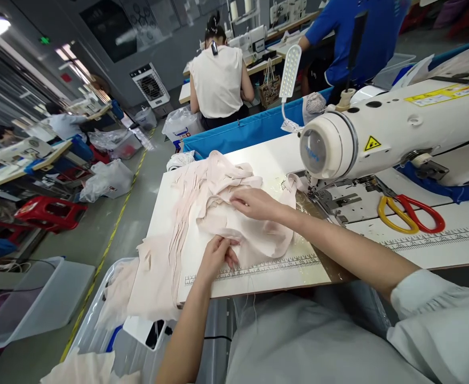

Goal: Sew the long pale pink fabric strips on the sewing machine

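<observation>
Pale pink fabric [254,240] lies in loose folds on the white sewing table, left of a white industrial sewing machine [338,144]. My right hand [256,204] reaches across it from the right, fingertips closed on a fabric edge in the middle of the pile. Nearer the front edge, my left hand [220,253] pinches the lower edge of the fabric between thumb and forefinger, with its other fingers curled under. From the pile, a twisted pink strip [294,184] runs to the machine's needle area. More pink pieces [158,277] lie layered at the left, draping over the table edge.
Scissors with yellow and red handles [410,213] rest right of the needle area. A printed ruler [258,266] runs along the table front. Below left stands a clear plastic bin [86,325] with fabric. Beyond a blue cloth trough [242,128], other people sit at machines.
</observation>
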